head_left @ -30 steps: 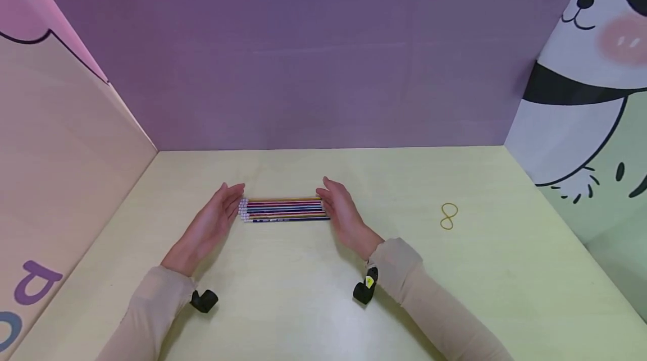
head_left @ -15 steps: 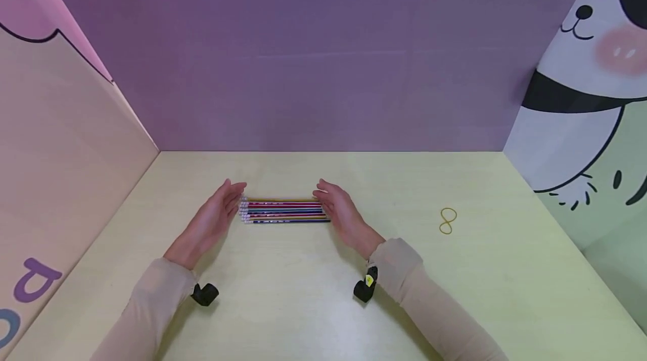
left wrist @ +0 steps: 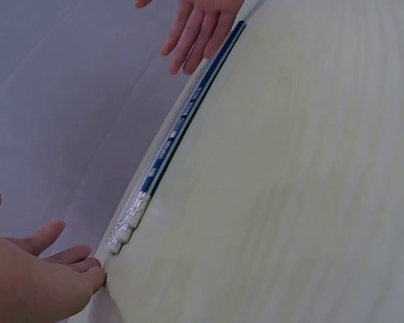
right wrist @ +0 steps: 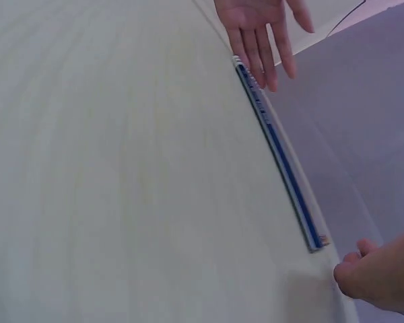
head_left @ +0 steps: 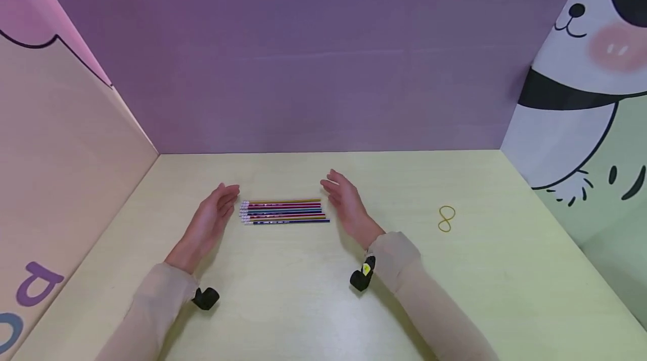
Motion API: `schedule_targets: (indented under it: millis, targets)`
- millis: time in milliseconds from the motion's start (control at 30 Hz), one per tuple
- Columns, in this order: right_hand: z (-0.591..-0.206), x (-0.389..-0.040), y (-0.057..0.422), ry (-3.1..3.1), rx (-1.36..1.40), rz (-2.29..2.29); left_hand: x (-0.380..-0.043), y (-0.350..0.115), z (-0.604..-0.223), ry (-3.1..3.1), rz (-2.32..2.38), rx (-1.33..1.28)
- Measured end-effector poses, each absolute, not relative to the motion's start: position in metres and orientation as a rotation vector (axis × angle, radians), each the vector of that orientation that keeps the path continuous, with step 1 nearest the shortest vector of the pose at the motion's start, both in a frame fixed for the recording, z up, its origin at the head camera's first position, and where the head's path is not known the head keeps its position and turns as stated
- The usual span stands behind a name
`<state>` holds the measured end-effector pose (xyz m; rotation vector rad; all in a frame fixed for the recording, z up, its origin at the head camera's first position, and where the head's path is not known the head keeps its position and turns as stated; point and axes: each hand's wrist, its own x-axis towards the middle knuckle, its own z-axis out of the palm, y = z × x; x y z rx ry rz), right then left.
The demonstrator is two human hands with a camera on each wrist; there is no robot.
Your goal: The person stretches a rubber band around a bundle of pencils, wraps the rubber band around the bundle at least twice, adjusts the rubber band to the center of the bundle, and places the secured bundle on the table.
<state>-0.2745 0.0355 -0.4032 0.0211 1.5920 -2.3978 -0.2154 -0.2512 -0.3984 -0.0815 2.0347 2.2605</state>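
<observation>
A row of several coloured pencils (head_left: 285, 211) lies side by side on the table, white eraser ends to the left. In the left wrist view the nearest pencil (left wrist: 188, 114) is dark blue with silvery lettering. My left hand (head_left: 209, 223) stands on edge just left of the eraser ends, palm facing them, fingers extended and holding nothing. On the other side my right hand (head_left: 350, 209) is apart from the pencils' right ends, its fingers straight and spread a little. Those right ends are uneven, the front pencil reaching farthest right.
A yellow rubber band (head_left: 446, 219) twisted into a figure eight lies on the pale table (head_left: 283, 305) to the right. A purple wall (head_left: 323, 69) rises behind, with printed panels at both sides. Each wrist carries a small black camera (head_left: 205, 298).
Both hands have drawn away from the pencils, the left slightly leftward and the right rightward and up. The pencils' right ends, earlier covered by the right fingers, now show.
</observation>
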Motion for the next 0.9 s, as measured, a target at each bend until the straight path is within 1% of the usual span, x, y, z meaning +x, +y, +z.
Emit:
schedule_targets:
  millis: [267,600,900]
  targets:
    - [-0.419,-0.274,0.021,1.456,-0.043,-2.454,-0.217,-0.244,-0.405,2.039,2.249,-0.072]
    - [-0.423,-0.272,0.012,1.425,-0.039,-2.538,-0.215,-0.244,-0.406,1.98,2.318,-0.072]
    - [-0.425,-0.276,0.019,1.326,-0.048,-2.566,-0.217,-0.237,-0.407,1.942,2.334,-0.049]
